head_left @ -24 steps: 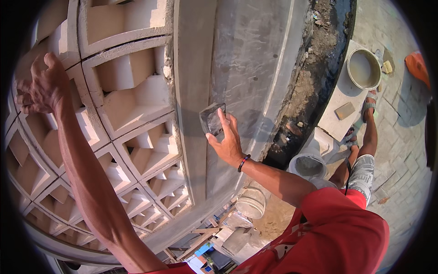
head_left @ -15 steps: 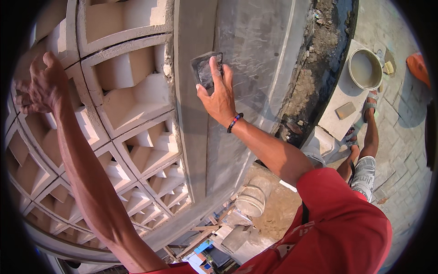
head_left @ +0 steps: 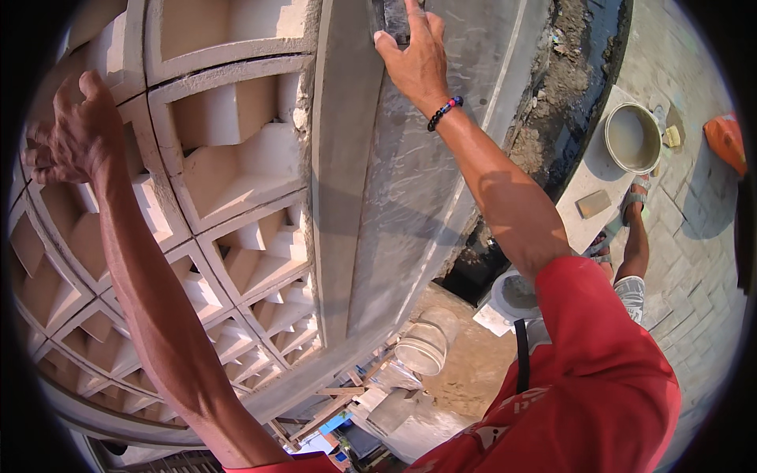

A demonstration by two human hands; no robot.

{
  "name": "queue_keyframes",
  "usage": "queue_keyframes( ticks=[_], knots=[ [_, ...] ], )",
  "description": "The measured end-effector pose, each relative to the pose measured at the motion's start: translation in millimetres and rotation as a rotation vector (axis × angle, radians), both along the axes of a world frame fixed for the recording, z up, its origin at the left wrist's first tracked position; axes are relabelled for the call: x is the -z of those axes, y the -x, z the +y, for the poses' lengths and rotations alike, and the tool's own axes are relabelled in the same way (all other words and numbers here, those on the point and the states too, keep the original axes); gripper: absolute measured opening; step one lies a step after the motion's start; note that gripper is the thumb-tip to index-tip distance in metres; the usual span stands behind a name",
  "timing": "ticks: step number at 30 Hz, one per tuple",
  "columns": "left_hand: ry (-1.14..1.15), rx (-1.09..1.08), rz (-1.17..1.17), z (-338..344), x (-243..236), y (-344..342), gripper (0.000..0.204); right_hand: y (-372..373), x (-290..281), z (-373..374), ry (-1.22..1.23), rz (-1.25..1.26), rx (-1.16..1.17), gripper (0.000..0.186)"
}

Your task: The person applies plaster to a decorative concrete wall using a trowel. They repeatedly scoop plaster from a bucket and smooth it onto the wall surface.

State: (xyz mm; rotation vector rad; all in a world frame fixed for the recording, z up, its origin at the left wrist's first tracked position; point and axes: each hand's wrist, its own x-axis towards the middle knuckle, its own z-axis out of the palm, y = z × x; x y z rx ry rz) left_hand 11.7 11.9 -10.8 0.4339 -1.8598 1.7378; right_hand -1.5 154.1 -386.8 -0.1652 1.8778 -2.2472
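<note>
My right hand [head_left: 414, 59] presses a dark flat trowel [head_left: 392, 17] against the grey, wet-looking plastered wall strip [head_left: 410, 197], high up near the picture's top edge; part of the tool is cut off there. A beaded bracelet [head_left: 444, 113] circles that wrist. Far to the left, my left hand [head_left: 67, 134] grips the rim of a pale concrete lattice block wall [head_left: 229, 181] with square recesses. My red sleeve [head_left: 583, 355] fills the lower right.
Far below lie a round basin [head_left: 632, 137] on a white board, a small block [head_left: 592, 203], white buckets [head_left: 426, 347] [head_left: 512, 293], wooden slats [head_left: 339, 394] and a dirt trench [head_left: 568, 87]. My sandalled foot [head_left: 635, 193] rests near paving stones [head_left: 694, 260]. An orange object [head_left: 725, 138] sits right.
My right hand has slid the trowel upward along the grey plaster strip, from mid-height to the top edge. My left hand has kept its hold on the lattice.
</note>
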Motion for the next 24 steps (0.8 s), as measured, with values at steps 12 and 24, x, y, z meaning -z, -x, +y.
queue_keyframes(
  ticks=[12, 24],
  knots=[
    [0.020, -0.100, 0.045, 9, -1, -11, 0.052, -109, 20, 76, 0.506, -0.581, -0.288, 0.061],
    [-0.034, -0.114, 0.054, 13, 0, -9, 0.053, 68, 46, 33, 0.680, -0.862, -0.691, 0.054]
  ],
)
